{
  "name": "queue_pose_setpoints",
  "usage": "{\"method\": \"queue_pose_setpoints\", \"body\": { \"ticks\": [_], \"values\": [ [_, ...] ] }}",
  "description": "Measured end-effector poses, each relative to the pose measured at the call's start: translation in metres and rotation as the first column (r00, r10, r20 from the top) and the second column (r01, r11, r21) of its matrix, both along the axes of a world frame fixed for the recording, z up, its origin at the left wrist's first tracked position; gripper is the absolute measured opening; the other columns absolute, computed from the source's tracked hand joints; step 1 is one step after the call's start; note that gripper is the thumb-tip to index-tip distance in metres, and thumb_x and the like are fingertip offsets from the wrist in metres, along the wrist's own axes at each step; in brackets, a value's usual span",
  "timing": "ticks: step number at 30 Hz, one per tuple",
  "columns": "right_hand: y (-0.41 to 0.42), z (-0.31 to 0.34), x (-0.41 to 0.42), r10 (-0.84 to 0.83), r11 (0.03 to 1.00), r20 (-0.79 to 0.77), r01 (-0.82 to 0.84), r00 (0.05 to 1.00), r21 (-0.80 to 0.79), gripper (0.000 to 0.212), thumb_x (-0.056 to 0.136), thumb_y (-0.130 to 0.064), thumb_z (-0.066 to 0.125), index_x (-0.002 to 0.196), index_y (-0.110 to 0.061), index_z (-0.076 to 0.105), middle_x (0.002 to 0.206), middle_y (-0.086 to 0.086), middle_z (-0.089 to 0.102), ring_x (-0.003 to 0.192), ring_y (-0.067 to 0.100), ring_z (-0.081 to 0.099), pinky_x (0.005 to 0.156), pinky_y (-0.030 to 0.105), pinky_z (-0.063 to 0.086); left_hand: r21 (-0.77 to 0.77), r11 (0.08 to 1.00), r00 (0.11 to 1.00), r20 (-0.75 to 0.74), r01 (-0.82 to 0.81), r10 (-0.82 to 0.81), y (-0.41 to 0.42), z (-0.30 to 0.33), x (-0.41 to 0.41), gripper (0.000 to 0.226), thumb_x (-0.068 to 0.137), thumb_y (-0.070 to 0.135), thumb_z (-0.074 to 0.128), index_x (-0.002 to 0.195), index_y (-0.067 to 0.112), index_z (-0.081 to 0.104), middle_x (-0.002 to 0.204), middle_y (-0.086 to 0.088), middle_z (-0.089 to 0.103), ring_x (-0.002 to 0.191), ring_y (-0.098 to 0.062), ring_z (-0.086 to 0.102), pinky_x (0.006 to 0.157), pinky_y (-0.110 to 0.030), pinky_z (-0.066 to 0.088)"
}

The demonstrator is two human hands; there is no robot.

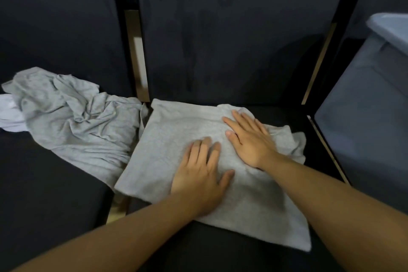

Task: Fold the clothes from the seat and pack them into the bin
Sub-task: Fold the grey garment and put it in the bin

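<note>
The folded grey garment (167, 157) at the centre of the frame is soft knit cloth, matt and faintly heathered, lying mostly smooth with a few shallow creases near its right edge. The crumpled grey garment (75, 117) at the left looks like the same matt jersey, heavily wrinkled. A white cloth (8, 112) at the far left edge is thin, matt fabric. The dark seats (220, 40) are upholstered in a matt, slightly napped, suede-like fabric showing faint brush marks; their frame strips (138, 57) between the backrests look like glossy, brass-toned metal. The grey bin (364, 117) at the right appears to be smooth plastic with a dull sheen.
</note>
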State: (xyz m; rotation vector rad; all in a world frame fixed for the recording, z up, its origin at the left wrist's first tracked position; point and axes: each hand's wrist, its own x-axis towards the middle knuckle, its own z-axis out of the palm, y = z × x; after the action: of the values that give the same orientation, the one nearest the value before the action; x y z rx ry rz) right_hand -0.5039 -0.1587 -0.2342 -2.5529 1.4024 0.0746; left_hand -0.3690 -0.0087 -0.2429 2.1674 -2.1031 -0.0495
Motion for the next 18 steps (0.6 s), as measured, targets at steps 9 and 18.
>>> {"method": "queue_pose_setpoints", "body": {
  "ticks": [9, 18],
  "values": [
    [0.129, 0.003, -0.015, -0.528, 0.845, 0.048, 0.517, 0.848, 0.138, 0.059, 0.106, -0.049, 0.008, 0.161, -0.035, -0.008, 0.167, -0.001, -0.024, 0.153, 0.019, -0.025, 0.124, 0.044, -0.014, 0.17, 0.766, 0.758, 0.127, 0.619, -0.64, 0.018, 0.021, 0.07, 0.057, 0.107, 0.055, 0.021, 0.161, 0.036, 0.013, 0.171, 0.001, -0.001, 0.156, -0.016, -0.007, 0.127, -0.04, -0.001],
    [0.2, 0.039, -0.014, -0.704, 0.625, 0.003, 0.617, 0.711, 0.478, 0.075, 0.104, -0.048, 0.035, 0.16, -0.027, -0.01, 0.165, 0.006, -0.03, 0.151, 0.03, -0.028, 0.123, 0.049, -0.012, 0.206, 0.859, 0.882, -0.163, 0.469, -0.443, 0.064, 0.057, 0.052, 0.073, 0.081, 0.014, 0.051, 0.144, 0.046, 0.035, 0.164, 0.007, 0.001, 0.151, -0.016, -0.002, 0.122, -0.038, 0.011]
  ]
}}
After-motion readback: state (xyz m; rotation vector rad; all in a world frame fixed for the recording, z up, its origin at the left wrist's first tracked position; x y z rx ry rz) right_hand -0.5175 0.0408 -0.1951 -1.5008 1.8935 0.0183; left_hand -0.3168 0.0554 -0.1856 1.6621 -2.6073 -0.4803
